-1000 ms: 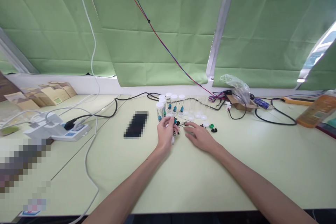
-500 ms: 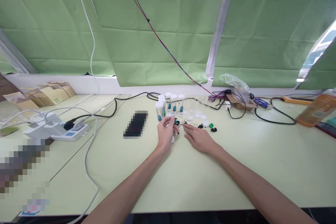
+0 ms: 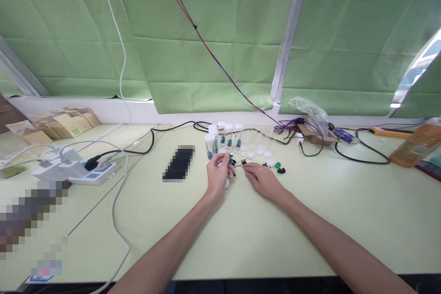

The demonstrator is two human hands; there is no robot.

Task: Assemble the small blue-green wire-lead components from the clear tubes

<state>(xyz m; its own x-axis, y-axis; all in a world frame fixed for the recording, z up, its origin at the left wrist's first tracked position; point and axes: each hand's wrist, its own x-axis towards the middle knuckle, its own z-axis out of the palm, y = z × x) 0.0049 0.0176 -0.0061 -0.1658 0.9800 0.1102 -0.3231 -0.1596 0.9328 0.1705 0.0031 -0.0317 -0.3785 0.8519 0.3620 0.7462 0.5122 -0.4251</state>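
Note:
My left hand (image 3: 217, 175) is closed at the middle of the table, its fingertips pinching a small teal part (image 3: 230, 159) with black bits beside it. Just to the right, the fingers of my right hand (image 3: 266, 181) are pressed together near a thin wire-like piece (image 3: 240, 165); what they hold is too small to make out. Behind my left hand stand several clear vials with white caps (image 3: 238, 127), with teal pieces inside. Small black parts (image 3: 281, 171) and a green part (image 3: 277, 165) lie right of my right hand, near loose white caps (image 3: 268, 154).
A dark pixelated rectangle (image 3: 179, 163) lies left of my hands. Farther left is a white power strip (image 3: 99, 175) with cables. At the back right are an open cardboard box (image 3: 319, 138) with a plastic bag, black cables and an orange bottle (image 3: 416, 147).
My right hand has shifted slightly right, its fingertips drawing away from my left hand and its fingers curling more. My left hand stays in place with the teal part.

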